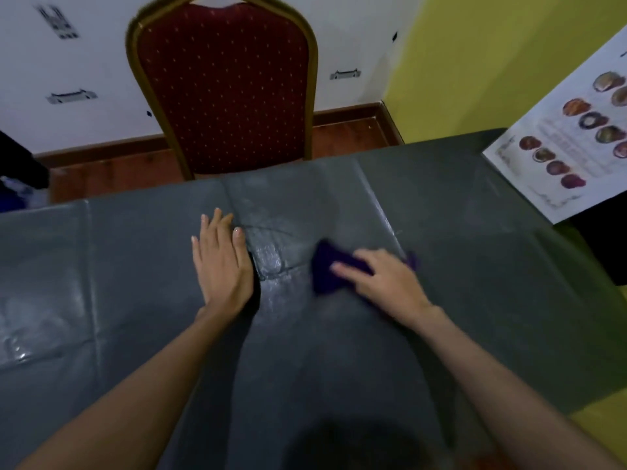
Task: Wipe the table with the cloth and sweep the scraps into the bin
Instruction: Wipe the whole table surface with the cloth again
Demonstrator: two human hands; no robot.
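Note:
A grey plastic cover spreads over the table, creased into panels and shiny with wet streaks near the middle. My right hand presses down on a dark purple cloth, which is blurred and bunched under the fingers. My left hand lies flat on the cover to the left of the cloth, fingers together and pointing away from me, holding nothing. No scraps or bin show clearly in this view.
A red padded chair with a gold frame stands against the table's far edge. A printed sheet with food pictures lies on the far right corner. Blue and white items sit on the floor at far left.

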